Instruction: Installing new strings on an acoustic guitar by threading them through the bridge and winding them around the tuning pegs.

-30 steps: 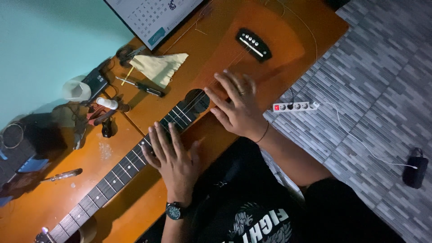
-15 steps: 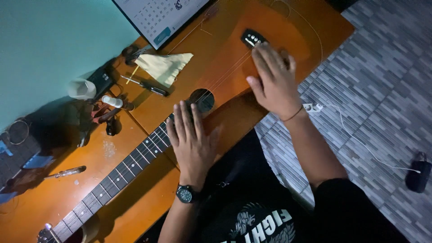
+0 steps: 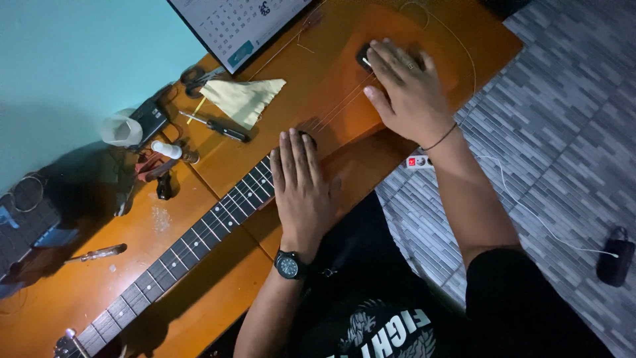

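An acoustic guitar with an orange-brown body lies flat on a low wooden table, its dark fretted neck running to the lower left. My left hand, a black watch on its wrist, lies flat with fingers together over the sound hole and the top of the neck. My right hand rests palm down over the black bridge, fingers spread on the strings. Neither hand grips anything.
A yellow cloth, a screwdriver, a white cap, pliers and a small black device lie left of the guitar body. A calendar leans at the back. A power strip and cable lie on the grey patterned floor.
My right hand has slid from beside the sound hole up the strings to the bridge. My left hand has moved up the neck onto the sound hole.
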